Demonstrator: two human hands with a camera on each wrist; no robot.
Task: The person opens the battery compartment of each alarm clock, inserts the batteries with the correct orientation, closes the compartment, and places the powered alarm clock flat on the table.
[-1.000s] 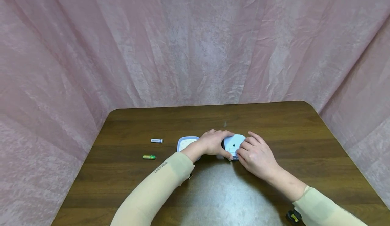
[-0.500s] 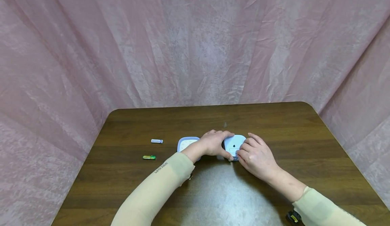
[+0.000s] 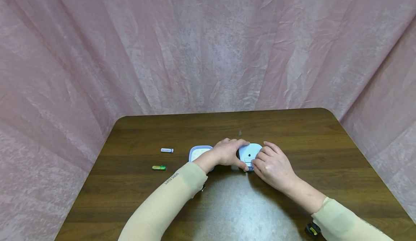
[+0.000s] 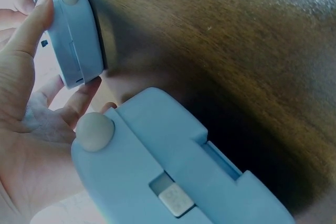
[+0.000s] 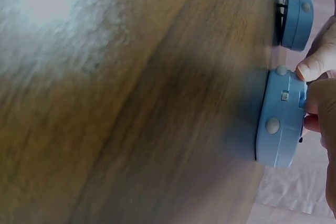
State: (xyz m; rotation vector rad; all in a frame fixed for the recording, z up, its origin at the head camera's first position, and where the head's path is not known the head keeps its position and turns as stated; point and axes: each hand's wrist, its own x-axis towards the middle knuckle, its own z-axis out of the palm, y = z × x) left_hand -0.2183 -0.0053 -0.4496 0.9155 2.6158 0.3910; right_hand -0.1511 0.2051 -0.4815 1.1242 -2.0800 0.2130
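My left hand (image 3: 225,152) grips the left side of a light-blue device (image 3: 249,150) shaped like a rounded square, its thumb at the near edge and fingers at the far edge. The upturned face has a small black dot and a rectangular panel (image 3: 248,160). My right hand (image 3: 274,167) has curled fingers, with thumb and fingertips on the panel and right edge. In the right wrist view, this device (image 5: 281,119) shows round pale feet and a small latch on its side. A similar device (image 3: 197,152) lies beneath the left wrist, partly hidden.
A white-and-blue battery (image 3: 167,150) and a green battery (image 3: 159,167) lie apart on the left of the wooden table (image 3: 136,205). Pink curtains (image 3: 208,53) hang behind and beside it. A dark wrist camera (image 3: 313,230) sits under the right sleeve.
Both hands have stayed almost in place on the device. The panel's outline near the right fingertips looks slightly different; how far it has shifted, I cannot tell.
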